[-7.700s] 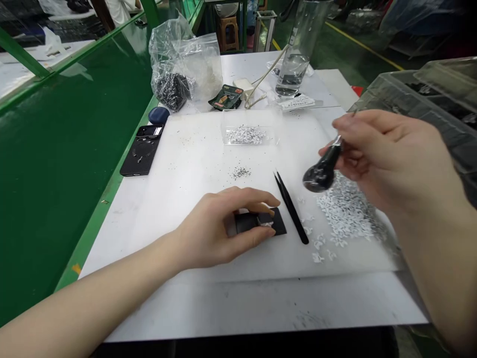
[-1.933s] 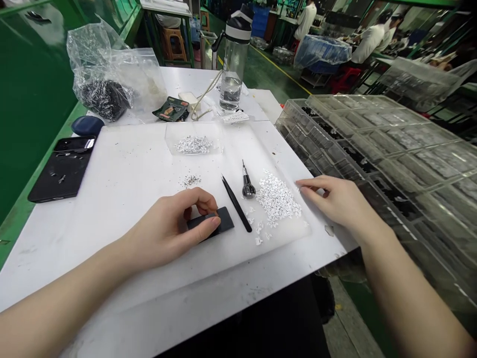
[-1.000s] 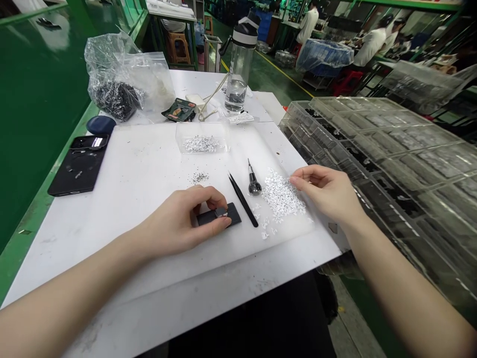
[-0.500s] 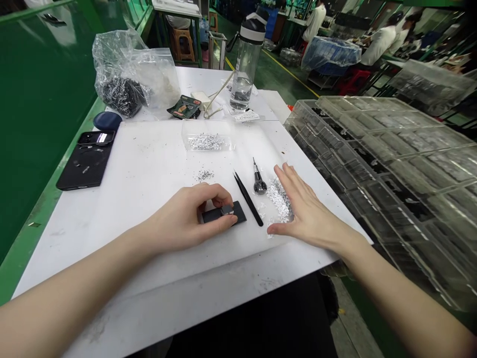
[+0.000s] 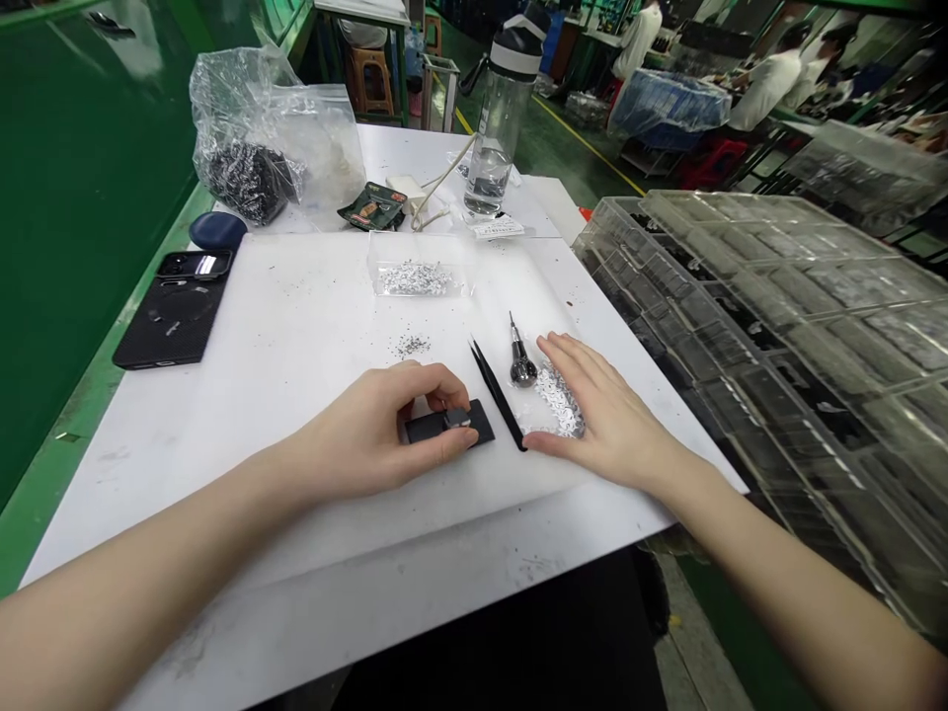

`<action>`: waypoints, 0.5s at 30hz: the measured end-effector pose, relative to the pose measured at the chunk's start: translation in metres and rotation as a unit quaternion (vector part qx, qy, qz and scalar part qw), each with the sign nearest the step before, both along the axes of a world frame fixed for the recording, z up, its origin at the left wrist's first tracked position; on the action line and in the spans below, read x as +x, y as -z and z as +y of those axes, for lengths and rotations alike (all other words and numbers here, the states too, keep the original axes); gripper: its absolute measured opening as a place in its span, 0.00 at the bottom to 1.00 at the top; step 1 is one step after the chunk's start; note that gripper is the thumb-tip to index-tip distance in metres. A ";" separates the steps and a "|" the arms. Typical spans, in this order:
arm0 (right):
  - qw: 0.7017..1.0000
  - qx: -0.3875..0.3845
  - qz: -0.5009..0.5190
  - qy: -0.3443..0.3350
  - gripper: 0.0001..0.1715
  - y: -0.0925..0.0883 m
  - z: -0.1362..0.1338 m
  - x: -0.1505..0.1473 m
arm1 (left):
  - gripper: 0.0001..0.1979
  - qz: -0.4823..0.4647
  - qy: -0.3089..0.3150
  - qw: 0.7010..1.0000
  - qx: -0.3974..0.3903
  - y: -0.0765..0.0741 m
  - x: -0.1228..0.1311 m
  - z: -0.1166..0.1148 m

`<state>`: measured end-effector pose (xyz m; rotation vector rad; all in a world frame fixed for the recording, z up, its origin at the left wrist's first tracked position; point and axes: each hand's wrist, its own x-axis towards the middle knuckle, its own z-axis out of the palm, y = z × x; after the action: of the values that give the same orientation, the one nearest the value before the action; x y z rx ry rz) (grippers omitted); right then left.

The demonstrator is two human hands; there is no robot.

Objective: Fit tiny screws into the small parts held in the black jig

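Thumb and fingers of my left hand [image 5: 385, 425] close round a small dark block [image 5: 456, 418], which sits on a flat black plate [image 5: 483, 423]. My right hand [image 5: 607, 415] is spread over the table beside a pile of small silvery-white parts [image 5: 561, 403], partly covering them. Between the hands lie black tweezers [image 5: 498, 393], their rear end touching or close to my right thumb. A small screwdriver [image 5: 521, 363] with a dark round handle lies by the pile. Farther back, a clear tray [image 5: 421, 278] holds more small parts, with tiny dark bits [image 5: 412, 345] in front of it.
A black phone [image 5: 176, 311] and blue round case [image 5: 217, 230] lie at the left edge. Behind are plastic bags [image 5: 252, 148], a green packet [image 5: 374, 205] and a water bottle [image 5: 500, 118]. Stacked clear compartment boxes [image 5: 777, 326] stand at the right; people sit farther back.
My right hand has moved slightly left and its thumb is now by the rear end of the tweezers. The whole view has shifted slightly. My left hand keeps its hold on the block.
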<state>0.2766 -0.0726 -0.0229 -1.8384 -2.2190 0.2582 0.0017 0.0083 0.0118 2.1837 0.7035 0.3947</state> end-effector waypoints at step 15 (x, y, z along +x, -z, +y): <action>0.987 0.131 0.064 -0.070 0.18 -0.001 0.055 0.001 | 0.11 -0.005 -0.003 1.000 -0.007 0.001 -0.001 0.000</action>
<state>0.2776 -0.0171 -0.0219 -1.4923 -2.1773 0.1008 0.0008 0.0078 0.0104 2.1659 0.7067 0.4025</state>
